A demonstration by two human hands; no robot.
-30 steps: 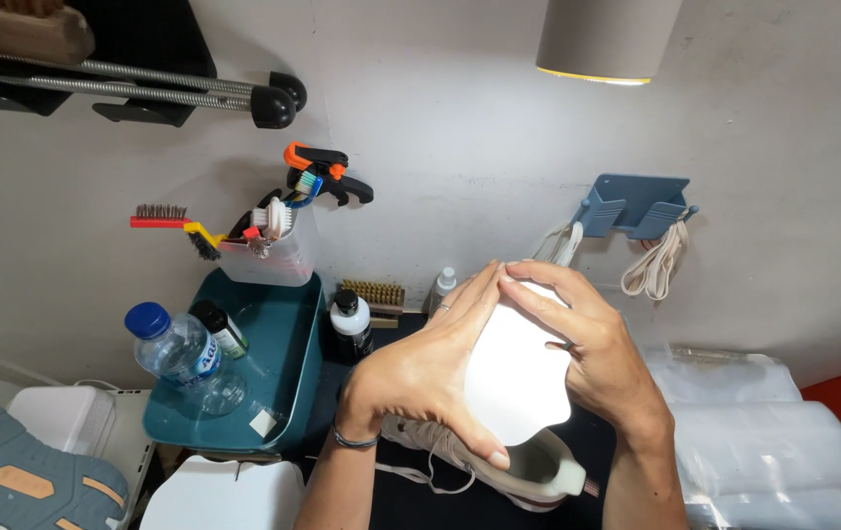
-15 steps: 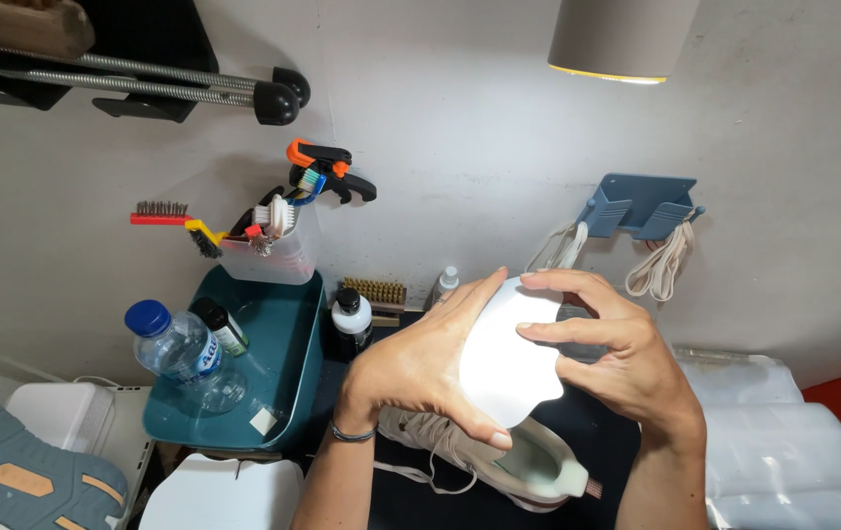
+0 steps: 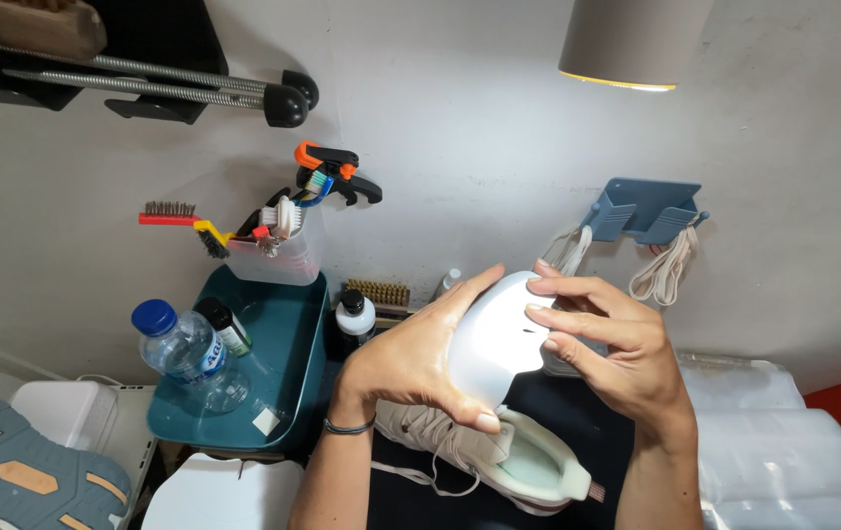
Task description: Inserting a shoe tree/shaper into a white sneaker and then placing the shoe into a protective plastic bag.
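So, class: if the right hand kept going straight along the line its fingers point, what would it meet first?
The right hand points left; its fingertips already touch the white, glossy oval insole, with the left hand behind it, though depth is unclear.

Right hand (image 3: 617,353) slides off top of white insole (image 3: 499,339) to its right edge, fingers spread flat. Insole turns more upright, tip toward upper centre. Left hand (image 3: 420,358) shifts grip lower, thumb near shoe (image 3: 499,456).

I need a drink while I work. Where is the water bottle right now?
In the head view the water bottle lies on the teal tray at lower left, beside a small dark bottle and left of the left hand.
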